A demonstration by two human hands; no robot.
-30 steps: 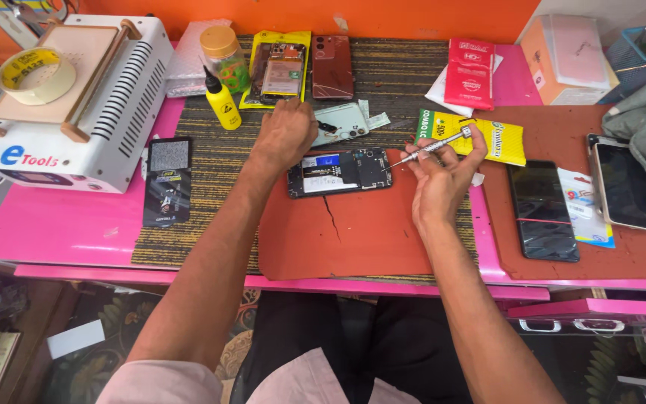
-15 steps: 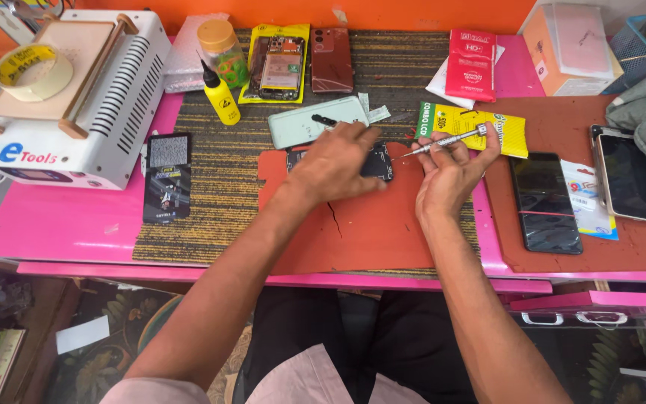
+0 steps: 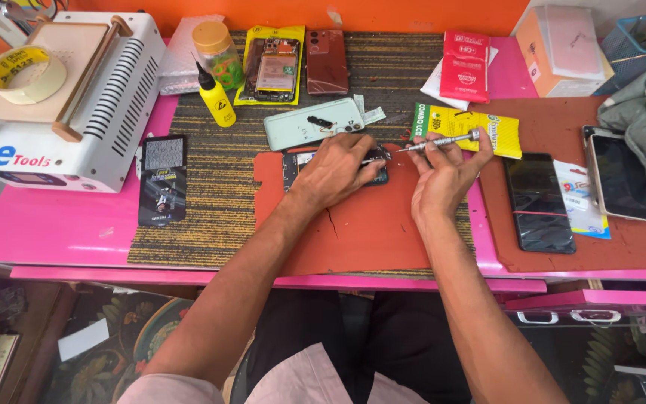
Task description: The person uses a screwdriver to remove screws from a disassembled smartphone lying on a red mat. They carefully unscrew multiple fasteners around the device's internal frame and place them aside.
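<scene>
opened phone [image 3: 297, 158] — mostly under left hand [image 3: 336, 169] | screwdriver [image 3: 437, 141] tip — too small

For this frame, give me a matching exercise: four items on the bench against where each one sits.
Things:
1. screwdriver
2. tape roll
3. yellow bottle
4. opened phone

Places:
A. on top of the white machine
B. under the left hand
C. in the right hand
D. standing on the striped mat, beside a jar

Pairs: 1-C, 2-A, 3-D, 4-B
</scene>
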